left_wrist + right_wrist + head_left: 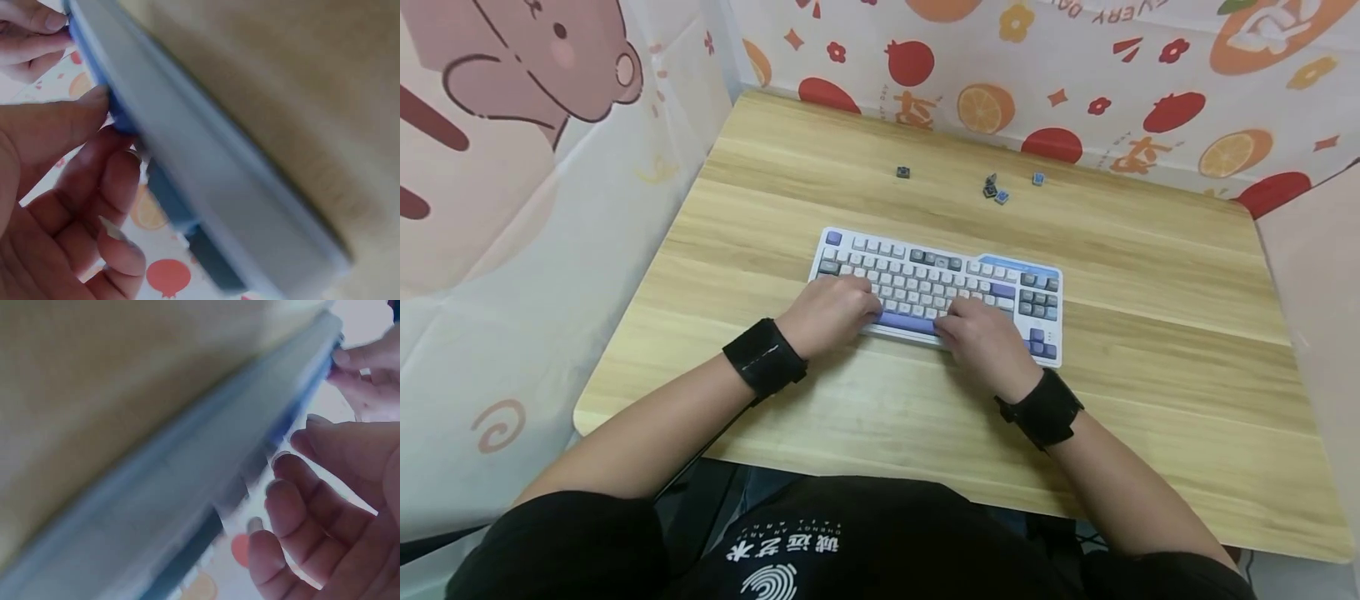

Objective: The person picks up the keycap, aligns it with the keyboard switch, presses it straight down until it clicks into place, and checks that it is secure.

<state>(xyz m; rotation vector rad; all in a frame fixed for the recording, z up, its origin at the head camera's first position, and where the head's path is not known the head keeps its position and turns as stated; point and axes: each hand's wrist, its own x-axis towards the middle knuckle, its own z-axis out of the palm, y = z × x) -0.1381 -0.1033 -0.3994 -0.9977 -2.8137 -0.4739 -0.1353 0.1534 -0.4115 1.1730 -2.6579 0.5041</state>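
Note:
A white keyboard (925, 287) with grey, white and purple keys lies on the wooden table. Its long purple space bar (907, 322) runs between my two hands. My left hand (829, 315) pinches the bar's left end between thumb (69, 122) and curled index finger, the other fingers bent over the nearby keys. At the opposite end, my right hand (988, 346) has its thumb (337, 444) and index finger on either side of the bar, with its remaining fingers loosely bent above the keys. Each wrist wears a black band.
Several small dark and blue square pieces lie behind the keyboard, among them a dark one (903, 172), a cluster with a blue one (1002, 197) and a lone blue one (1038, 178). Printed cloth (880, 50) hangs along the table's (1165, 400) back and left edges.

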